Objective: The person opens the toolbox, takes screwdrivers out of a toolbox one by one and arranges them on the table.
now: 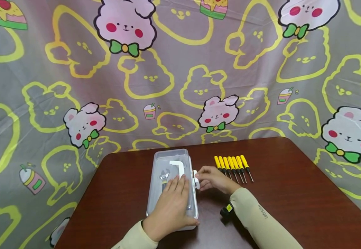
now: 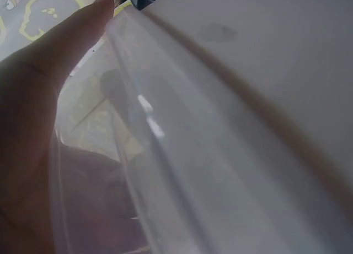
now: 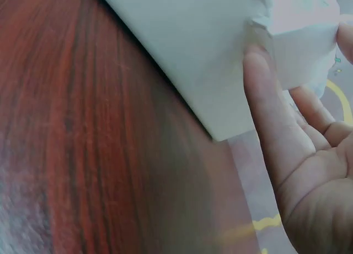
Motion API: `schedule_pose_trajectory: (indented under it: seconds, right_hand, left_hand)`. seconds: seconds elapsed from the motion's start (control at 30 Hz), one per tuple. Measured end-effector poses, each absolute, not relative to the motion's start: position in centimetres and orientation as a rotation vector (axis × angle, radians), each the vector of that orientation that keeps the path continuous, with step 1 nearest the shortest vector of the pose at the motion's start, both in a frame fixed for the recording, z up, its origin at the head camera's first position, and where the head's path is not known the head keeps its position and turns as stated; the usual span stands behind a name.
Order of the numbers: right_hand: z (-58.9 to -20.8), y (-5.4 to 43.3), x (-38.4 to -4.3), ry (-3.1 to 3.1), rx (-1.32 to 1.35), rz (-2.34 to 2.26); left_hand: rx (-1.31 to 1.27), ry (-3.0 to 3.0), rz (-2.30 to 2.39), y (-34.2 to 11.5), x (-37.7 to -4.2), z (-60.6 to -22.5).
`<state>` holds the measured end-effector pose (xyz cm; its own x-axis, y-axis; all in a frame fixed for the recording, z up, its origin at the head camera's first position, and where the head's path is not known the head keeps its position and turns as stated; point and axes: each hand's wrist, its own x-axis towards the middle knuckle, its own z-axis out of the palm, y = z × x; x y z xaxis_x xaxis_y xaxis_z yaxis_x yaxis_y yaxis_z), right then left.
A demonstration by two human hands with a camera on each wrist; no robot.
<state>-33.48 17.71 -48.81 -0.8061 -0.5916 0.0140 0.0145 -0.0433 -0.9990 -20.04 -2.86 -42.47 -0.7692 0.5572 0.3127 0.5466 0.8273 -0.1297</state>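
A white plastic case with a clear lid (image 1: 168, 157) lies lengthwise on the table. Inside, through the lid, show an adjustable wrench (image 1: 164, 175) and a white L-shaped mark or piece (image 1: 177, 163). My left hand (image 1: 172, 209) rests flat on the near part of the lid, fingers pointing away, thumb along the right edge. On the case's right side sticks out a white latch (image 1: 196, 180). Fingers and thumb of my right hand (image 1: 213, 179) pinch that latch (image 3: 306, 55). In the left wrist view, the clear lid wall (image 2: 182, 133) fills most of the picture.
Several yellow-and-black screwdrivers (image 1: 231, 163) lie side by side in a row, just beyond my right hand. The dark brown table (image 1: 277, 193) ends at a patterned cloth (image 1: 174, 90) behind. A small black device (image 1: 227, 210) sits at my right wrist.
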Motion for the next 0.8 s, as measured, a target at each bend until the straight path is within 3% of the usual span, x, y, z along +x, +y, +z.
schedule_pose_trajectory:
  seconds: [0.8]
  right_hand:
    - [-49.7, 16.8, -33.24, 2.052, -0.57, -1.87]
  left_hand:
    - [-0.848, -2.681, 0.084, -2.97, -20.2, -42.32]
